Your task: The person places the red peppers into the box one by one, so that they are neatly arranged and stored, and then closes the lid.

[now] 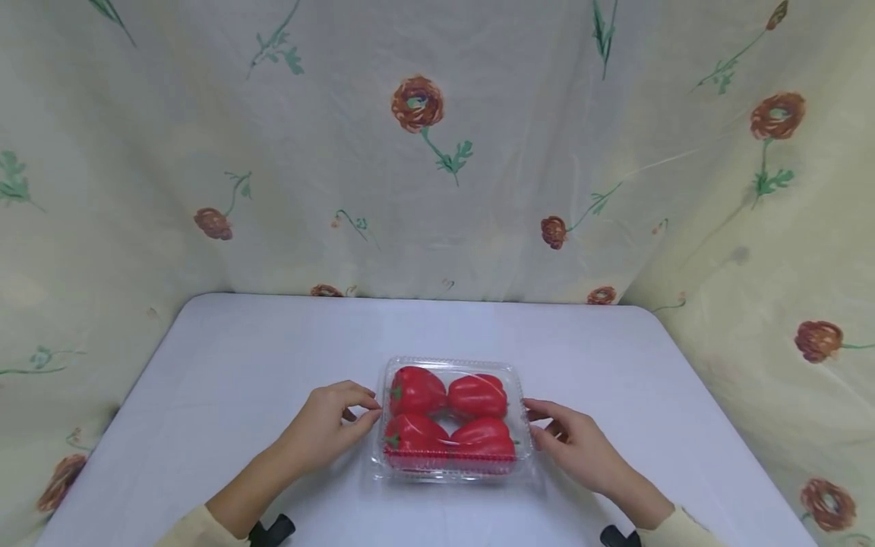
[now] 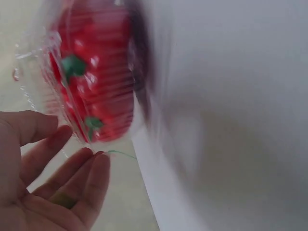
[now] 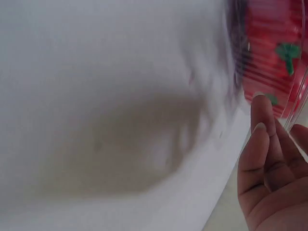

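A clear plastic clamshell box point(image 1: 454, 478) with its lid down sits near the middle of the white table. Several red bell peppers point(image 1: 476, 395) with green stems show through the plastic. At the box's left edge, my left hand point(image 1: 331, 427) pinches the rim between thumb and fingertips. Opposite it, my right hand point(image 1: 577, 444) pinches the right rim in the same way. The left wrist view shows the ribbed side wall point(image 2: 113, 72) close to the fingers, partly blurred. In the right wrist view, the fingertips lie against the box's edge, with peppers point(image 3: 274, 43) behind.
A white table point(image 1: 328, 327) with rounded far corners spreads around the box. Pale curtains point(image 1: 307, 152) with a flower print hang behind it and along both sides. Dark straps point(image 1: 272, 529) show at the wrists, below light sleeves.
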The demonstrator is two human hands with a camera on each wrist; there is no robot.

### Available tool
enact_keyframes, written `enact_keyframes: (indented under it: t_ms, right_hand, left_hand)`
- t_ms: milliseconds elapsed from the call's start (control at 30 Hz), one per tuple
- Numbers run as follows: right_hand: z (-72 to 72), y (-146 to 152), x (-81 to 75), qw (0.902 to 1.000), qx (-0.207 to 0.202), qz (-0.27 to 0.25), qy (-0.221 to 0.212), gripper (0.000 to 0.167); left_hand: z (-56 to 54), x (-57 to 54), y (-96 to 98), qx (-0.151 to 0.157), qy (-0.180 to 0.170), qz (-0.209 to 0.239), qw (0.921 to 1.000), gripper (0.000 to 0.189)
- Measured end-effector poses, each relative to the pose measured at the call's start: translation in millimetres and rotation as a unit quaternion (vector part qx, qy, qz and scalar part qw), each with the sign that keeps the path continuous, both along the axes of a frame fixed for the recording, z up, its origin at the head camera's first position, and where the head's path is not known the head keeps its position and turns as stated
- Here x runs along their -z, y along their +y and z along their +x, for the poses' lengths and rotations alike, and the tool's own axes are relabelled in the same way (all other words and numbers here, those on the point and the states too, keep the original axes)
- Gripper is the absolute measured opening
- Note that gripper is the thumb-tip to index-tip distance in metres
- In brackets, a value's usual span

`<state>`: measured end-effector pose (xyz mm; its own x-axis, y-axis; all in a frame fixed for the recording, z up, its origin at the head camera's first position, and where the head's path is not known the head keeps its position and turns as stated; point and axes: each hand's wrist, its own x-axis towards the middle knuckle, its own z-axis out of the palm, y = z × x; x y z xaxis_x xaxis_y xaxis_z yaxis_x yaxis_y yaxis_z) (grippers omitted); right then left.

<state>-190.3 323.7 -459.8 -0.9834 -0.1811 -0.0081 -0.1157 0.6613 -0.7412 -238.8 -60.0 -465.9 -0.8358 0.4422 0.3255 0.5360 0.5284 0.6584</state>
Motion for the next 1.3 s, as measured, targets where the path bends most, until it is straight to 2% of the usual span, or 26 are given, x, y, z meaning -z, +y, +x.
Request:
enact_keyframes:
  t_ms: [167, 333, 467, 567, 667, 733, 867, 967, 1033, 1167, 1300]
  right_hand:
    - [13.8, -2.9, 2.4, 0.9999, 0.002, -0.003, -0.012, 0.051]
    - [27.4, -6.3, 3.6, 0.9996, 0.005, -0.019, -0.019, 0.057]
    - [34.8, -8.7, 4.0, 0.9981, -0.001, -0.046, -0.042, 0.060]
    - [38.3, -10.3, 5.3, 0.9935, -0.001, -0.086, -0.074, 0.064]
    - [40.2, -13.2, 5.6, 0.9861, 0.015, -0.122, -0.112, 0.067]
    - [40.9, -15.4, 4.8, 0.9807, 0.035, -0.136, -0.136, 0.067]
    - [41.5, -17.4, 2.3, 0.9679, 0.068, -0.158, -0.184, 0.060]
    - [42.0, -16.6, 1.3, 0.9566, 0.071, -0.189, -0.211, 0.058]
    - [42.1, -15.8, 1.2, 0.9496, 0.067, -0.210, -0.223, 0.058]
    - [42.1, -15.1, 2.7, 0.9412, 0.062, -0.233, -0.237, 0.058]
    - [42.1, -15.6, 4.0, 0.9364, 0.064, -0.247, -0.241, 0.056]
  left_hand:
    - [11.2, -1.7, -0.8, -0.001, -0.065, 0.007, 0.9979, 0.021]
    - [21.6, 1.7, -3.4, -0.001, -0.120, 0.018, 0.9926, 0.026]
    - [30.3, 2.6, -5.8, 0.003, -0.157, 0.039, 0.9869, 0.030]
    - [36.8, 1.3, -7.1, 0.004, -0.189, 0.057, 0.9803, 0.038]
    - [42.0, 0.5, -6.6, 0.000, -0.240, 0.082, 0.9674, 0.047]
    - [44.2, 1.5, -6.2, 0.003, -0.278, 0.106, 0.9547, 0.048]
    - [45.6, 4.5, -5.4, 0.020, -0.359, 0.161, 0.9192, 0.044]
    - [45.7, 5.4, -4.7, 0.028, -0.412, 0.199, 0.8888, 0.037]
    - [45.9, 5.3, -4.4, 0.028, -0.438, 0.213, 0.8730, 0.033]
    - [46.7, 4.5, -3.6, 0.024, -0.467, 0.226, 0.8549, 0.029]
    - [46.3, 5.6, -3.6, 0.019, -0.476, 0.241, 0.8454, 0.027]
